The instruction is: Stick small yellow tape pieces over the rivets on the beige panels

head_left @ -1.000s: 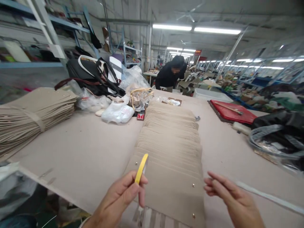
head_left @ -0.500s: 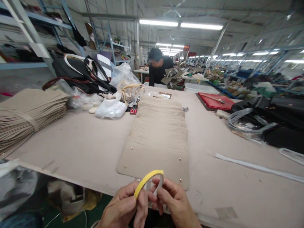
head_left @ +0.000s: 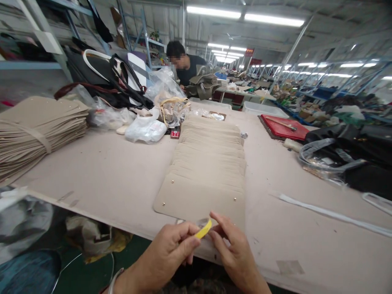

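Note:
Between thumb and fingers, my left hand [head_left: 173, 249] pinches a roll of yellow tape [head_left: 203, 230], tilted over the table's near edge. My right hand [head_left: 231, 245] is at the tape's right side, thumb and forefinger bent close to its edge; whether they grip it is hard to tell. Just beyond both hands lies a long overlapping row of beige panels [head_left: 202, 192], the nearest one with small metal studs at its corners. My right hand overlaps that panel's near right corner.
A strapped stack of beige panels [head_left: 39, 126] is at the left. Plastic bags [head_left: 145, 128] and black bags lie behind. On the right are a red board [head_left: 283, 126], black bags [head_left: 367, 159] and a white strip [head_left: 324, 212]. A person [head_left: 186, 67] leans beyond the table.
The tape roll has turned flatter in my left hand, and my right fingers have shifted to its edge. The view has tilted down a little. The person beyond has moved left with grey-green material.

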Tool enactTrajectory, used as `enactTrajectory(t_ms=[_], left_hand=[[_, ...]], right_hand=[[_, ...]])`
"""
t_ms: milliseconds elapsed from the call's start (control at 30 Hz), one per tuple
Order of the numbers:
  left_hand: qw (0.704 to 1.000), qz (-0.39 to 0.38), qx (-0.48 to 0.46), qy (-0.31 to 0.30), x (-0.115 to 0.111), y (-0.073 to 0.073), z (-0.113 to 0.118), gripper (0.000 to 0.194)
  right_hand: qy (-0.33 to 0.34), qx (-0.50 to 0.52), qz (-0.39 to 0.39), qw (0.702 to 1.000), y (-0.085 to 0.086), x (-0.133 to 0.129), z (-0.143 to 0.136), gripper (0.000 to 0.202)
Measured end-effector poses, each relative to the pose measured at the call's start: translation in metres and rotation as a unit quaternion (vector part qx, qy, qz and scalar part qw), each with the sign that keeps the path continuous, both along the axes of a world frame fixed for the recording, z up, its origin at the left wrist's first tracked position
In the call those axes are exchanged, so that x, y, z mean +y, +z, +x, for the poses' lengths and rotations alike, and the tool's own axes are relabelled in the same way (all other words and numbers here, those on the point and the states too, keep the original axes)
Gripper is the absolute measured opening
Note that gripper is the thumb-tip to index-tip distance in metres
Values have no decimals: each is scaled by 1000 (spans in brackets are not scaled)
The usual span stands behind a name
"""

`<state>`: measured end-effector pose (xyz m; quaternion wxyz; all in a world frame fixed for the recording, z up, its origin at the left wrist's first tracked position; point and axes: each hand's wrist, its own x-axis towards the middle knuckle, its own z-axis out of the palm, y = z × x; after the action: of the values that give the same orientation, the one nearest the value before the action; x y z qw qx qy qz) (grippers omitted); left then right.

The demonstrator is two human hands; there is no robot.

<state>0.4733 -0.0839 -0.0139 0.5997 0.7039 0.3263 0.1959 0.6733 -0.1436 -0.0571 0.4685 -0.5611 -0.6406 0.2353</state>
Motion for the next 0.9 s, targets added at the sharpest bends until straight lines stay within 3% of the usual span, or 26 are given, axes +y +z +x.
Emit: enactTrajectory(t_ms=[100, 167, 333, 500, 700, 800, 900], left_hand=[[967, 254, 26, 7, -4, -3, 2, 21], [942, 335, 35, 4, -5, -6, 3, 17], [922, 382, 61, 2, -5, -12, 6, 13], [908, 412, 77, -3, -6, -15, 8, 14], [904, 417, 93, -4, -8, -19, 12, 16], [881, 467, 73, 15, -6, -32, 12, 19], [837, 545, 43, 33, 3, -53, 16, 22]], right_hand=[[-37, 2, 22, 999, 8, -3, 3, 30], [-21, -15, 55, 998, 15, -5, 3, 27], [31, -80, 109, 990, 19, -3, -2, 31], [50, -101, 114, 987, 12, 0, -3, 29], [58, -117, 116, 985, 15, 1, -2, 21], [58, -123, 132, 982, 7, 3, -4, 18], [25, -157, 189, 969, -9, 7, -5, 16]])
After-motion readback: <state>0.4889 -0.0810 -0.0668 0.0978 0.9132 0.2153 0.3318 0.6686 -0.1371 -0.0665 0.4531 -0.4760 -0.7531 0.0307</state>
